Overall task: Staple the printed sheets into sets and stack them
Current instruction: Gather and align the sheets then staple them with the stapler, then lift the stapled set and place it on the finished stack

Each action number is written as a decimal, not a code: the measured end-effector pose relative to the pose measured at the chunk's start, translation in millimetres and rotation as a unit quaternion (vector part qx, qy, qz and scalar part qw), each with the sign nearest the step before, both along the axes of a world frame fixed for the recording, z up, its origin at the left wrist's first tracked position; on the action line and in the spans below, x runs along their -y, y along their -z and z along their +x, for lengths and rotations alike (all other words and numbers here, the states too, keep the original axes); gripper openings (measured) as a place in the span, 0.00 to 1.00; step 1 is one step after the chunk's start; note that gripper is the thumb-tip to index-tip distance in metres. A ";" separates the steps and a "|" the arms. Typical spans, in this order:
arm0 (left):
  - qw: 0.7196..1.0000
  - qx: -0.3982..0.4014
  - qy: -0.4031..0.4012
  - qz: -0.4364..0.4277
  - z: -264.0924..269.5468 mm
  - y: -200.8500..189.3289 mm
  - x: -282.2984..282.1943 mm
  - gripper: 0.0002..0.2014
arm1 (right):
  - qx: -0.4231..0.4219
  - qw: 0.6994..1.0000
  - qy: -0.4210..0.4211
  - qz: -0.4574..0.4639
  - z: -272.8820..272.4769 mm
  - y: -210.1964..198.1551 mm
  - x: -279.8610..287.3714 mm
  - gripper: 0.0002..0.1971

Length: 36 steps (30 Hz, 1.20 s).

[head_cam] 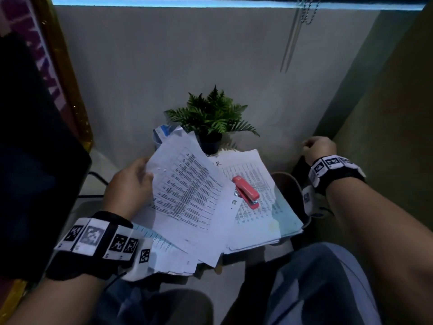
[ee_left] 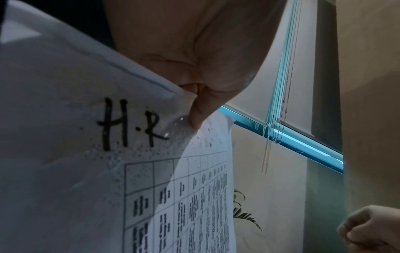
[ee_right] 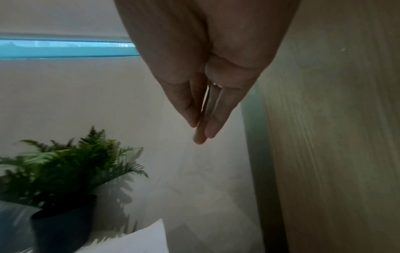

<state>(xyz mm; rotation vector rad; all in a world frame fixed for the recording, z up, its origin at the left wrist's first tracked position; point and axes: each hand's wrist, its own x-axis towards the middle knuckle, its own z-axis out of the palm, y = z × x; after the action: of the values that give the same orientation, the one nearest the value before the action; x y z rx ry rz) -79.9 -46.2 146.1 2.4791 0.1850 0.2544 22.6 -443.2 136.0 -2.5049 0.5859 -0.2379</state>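
My left hand [head_cam: 131, 184] pinches a set of printed sheets [head_cam: 187, 191] by its left edge and holds it tilted above the table. In the left wrist view the thumb [ee_left: 199, 111] presses on a sheet marked "H.R" [ee_left: 86, 137] above a printed table. A red stapler [head_cam: 246, 192] lies on a flat pile of printed sheets [head_cam: 255, 174] to the right of the held set. My right hand [head_cam: 318, 148] hangs in the air far right, near the wall, holding nothing. Its fingers [ee_right: 212, 119] lie close together.
A potted fern [head_cam: 210, 118] stands at the back of the small glass table [head_cam: 290, 221], with a blue-and-white box [head_cam: 164, 132] beside it. A dark screen [head_cam: 35, 160] fills the left. More loose papers [head_cam: 168, 254] lie at the front. My knees sit below.
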 end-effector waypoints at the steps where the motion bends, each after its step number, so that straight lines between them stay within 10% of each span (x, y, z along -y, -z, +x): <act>1: 1.000 0.002 -0.004 0.002 0.3 -0.6 0.2 0.14 | -0.008 1.000 0.003 0.002 1.6 -2.3 2.8 0.13; 8: 0.997 0.055 0.049 0.028 5.5 -14.7 0.6 0.12 | 0.033 0.971 -0.178 0.154 -18.8 -19.0 -55.4 0.16; 13: 0.974 0.163 0.118 0.104 -1.6 -47.7 8.9 0.07 | -0.007 0.909 -0.388 0.154 -53.0 -45.3 -130.1 0.41; 20: 0.964 0.216 0.121 0.098 -9.9 -79.5 5.3 0.11 | 0.054 0.880 -0.324 0.344 -64.0 -53.2 -168.4 0.13; 26: 0.963 0.230 0.007 0.141 -27.5 -88.2 2.0 0.28 | 0.122 0.839 -0.281 0.449 -84.8 -57.3 -173.5 0.12; 31: 0.954 0.104 -0.034 -0.281 -25.9 -58.8 -25.8 0.56 | 0.127 0.826 -0.261 0.483 -96.4 -59.6 -170.3 0.03; 36: 0.945 0.083 -0.017 -0.317 -30.4 -43.8 -10.3 0.07 | 0.196 0.825 -0.220 0.483 -101.0 -65.1 -179.4 0.13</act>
<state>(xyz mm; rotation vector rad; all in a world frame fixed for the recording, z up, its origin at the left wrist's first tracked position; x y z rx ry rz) -110.3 -36.0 189.9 1.8072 0.2010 0.3539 -78.4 -263.7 201.1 -1.4625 -0.0791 -0.1970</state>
